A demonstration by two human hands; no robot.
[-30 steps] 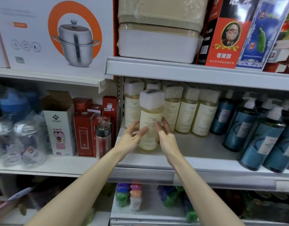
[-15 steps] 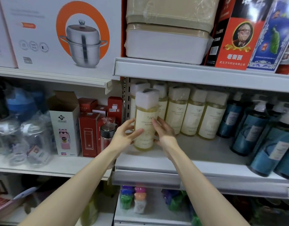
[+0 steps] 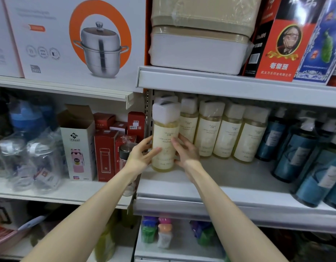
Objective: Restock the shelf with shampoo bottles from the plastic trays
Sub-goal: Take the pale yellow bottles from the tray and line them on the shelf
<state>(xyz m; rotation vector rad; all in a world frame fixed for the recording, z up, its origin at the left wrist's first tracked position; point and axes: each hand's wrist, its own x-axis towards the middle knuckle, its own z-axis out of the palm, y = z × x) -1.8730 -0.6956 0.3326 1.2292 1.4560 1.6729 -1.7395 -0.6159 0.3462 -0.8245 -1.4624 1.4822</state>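
Both arms reach forward, the left hand [image 3: 142,154] and right hand [image 3: 184,151] clasping the shampoo bottle [image 3: 164,140] from either side, fingers curled round it, upright at the left end of the shelf [image 3: 220,188]. Matching bottles [image 3: 226,133] stand just beside it on the right, blue pump bottles [image 3: 296,148] beyond; a perforated post [image 3: 149,110] flanks the left hand, and bare shelf board lies before the row

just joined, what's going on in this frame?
A person is restocking. Both hands hold one pale yellow shampoo bottle upright at the left end of the shelf: the left hand grips its left side and the right hand its right. It sits in front of a row of matching bottles, with blue pump bottles further right. Whether its base is already resting on the shelf is unclear. No trays are in view.
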